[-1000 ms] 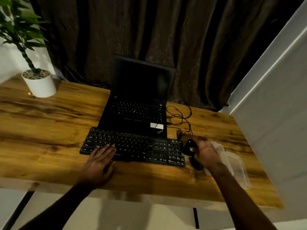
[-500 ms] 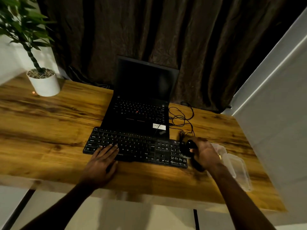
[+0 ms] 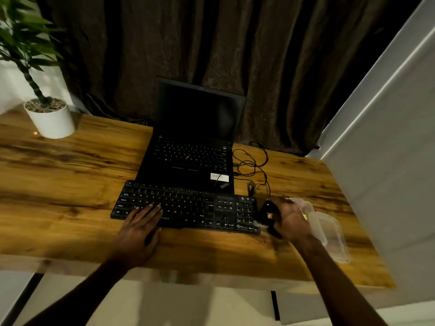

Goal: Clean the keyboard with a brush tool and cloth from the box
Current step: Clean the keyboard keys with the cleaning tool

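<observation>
Keyboard (image 3: pixel 186 205) lies mid-desk (image 3: pixel 70 175), just before laptop (image 3: pixel 193 147). Left hand (image 3: pixel 137 231) flat, fingers spread on near-left keys. Right hand (image 3: pixel 288 220) clamped round black brush (image 3: pixel 267 214) at keyboard's right edge; clear box (image 3: pixel 329 234) beside desk's right edge. Left desk bare.

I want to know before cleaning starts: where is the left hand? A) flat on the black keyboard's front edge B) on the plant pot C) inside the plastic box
A: the left hand lies flat, fingertips on the keyboard, away from the plant pot.
</observation>
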Motion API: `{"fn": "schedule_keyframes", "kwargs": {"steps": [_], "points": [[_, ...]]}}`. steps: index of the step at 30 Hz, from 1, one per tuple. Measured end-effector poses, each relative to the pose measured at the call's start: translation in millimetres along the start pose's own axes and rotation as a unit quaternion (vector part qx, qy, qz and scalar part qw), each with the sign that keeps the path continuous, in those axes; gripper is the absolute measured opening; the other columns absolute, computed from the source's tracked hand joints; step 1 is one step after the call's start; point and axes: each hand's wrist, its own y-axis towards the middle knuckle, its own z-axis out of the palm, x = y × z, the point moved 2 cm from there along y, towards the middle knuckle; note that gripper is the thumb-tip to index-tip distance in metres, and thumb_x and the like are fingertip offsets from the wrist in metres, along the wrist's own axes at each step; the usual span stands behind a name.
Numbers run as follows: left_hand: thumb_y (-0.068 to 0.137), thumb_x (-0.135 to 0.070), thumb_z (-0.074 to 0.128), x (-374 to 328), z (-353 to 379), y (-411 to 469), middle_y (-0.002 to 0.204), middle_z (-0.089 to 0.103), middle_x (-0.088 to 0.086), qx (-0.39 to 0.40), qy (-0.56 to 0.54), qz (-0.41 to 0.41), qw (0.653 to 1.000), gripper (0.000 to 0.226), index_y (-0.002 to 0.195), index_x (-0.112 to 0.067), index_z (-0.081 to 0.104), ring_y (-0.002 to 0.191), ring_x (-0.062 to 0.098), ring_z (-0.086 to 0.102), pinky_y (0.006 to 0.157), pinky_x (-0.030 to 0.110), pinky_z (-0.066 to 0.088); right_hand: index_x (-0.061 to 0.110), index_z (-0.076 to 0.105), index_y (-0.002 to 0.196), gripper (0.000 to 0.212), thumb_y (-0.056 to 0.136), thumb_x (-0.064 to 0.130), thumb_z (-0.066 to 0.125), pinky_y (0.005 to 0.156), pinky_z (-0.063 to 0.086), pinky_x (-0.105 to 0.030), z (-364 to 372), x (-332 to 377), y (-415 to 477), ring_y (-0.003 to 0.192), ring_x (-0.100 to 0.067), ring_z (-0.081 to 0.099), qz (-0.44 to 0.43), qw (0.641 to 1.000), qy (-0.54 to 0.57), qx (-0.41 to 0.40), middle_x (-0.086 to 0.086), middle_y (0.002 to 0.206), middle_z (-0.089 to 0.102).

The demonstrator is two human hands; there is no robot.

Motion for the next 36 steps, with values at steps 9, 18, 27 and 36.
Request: {"fn": "schedule_keyframes", "kwargs": {"steps": [9,18,27,36], "points": [[0.104,-0.050,0.019,-0.2,0.0,-0.3,0.151,0.048,0.005,0.004,0.000,0.002,1.000,0.066,0.142,-0.010,0.054,0.143,0.022,0.040,0.120,0.046,0.023,0.043,0.044,0.135,0.050,0.093,0.022,0.060,0.088,0.053,-0.038,17.5,38.6,-1.9,0.104,-0.020,0.053,-0.037,0.997,0.074,0.000,-0.007,0.116,0.057],[0.104,-0.051,0.018,-0.9,1.0,0.7,0.151,0.048,0.005,-0.003,-0.005,0.004,1.000,0.067,0.142,-0.010,0.054,0.142,0.023,0.042,0.120,0.045,0.022,0.044,0.042,0.133,0.061,0.087,0.009,0.063,0.083,0.049,-0.029,6.1,19.1,-4.0,0.103,-0.018,0.052,-0.020,0.999,0.028,-0.007,-0.007,0.119,0.055],[0.098,-0.040,0.038,-1.1,-0.5,0.6,0.147,0.054,0.008,-0.027,0.001,0.019,0.999,0.056,0.139,-0.007,0.058,0.139,0.025,0.046,0.118,0.046,0.026,0.035,0.047,0.137,0.057,0.090,0.006,0.060,0.086,0.053,-0.034,11.6,50.7,-2.4,0.102,-0.018,0.053,-0.049,0.998,0.037,0.012,-0.002,0.113,0.051],[0.101,-0.043,0.033,-0.8,-0.5,0.8,0.147,0.053,0.008,-0.022,-0.009,0.015,1.000,0.058,0.140,-0.008,0.056,0.140,0.025,0.045,0.116,0.052,0.032,0.035,0.046,0.138,0.052,0.094,0.013,0.059,0.083,0.043,-0.026,18.0,72.3,-4.0,0.102,-0.012,0.044,-0.040,0.998,0.046,-0.003,-0.007,0.121,0.050]]}}
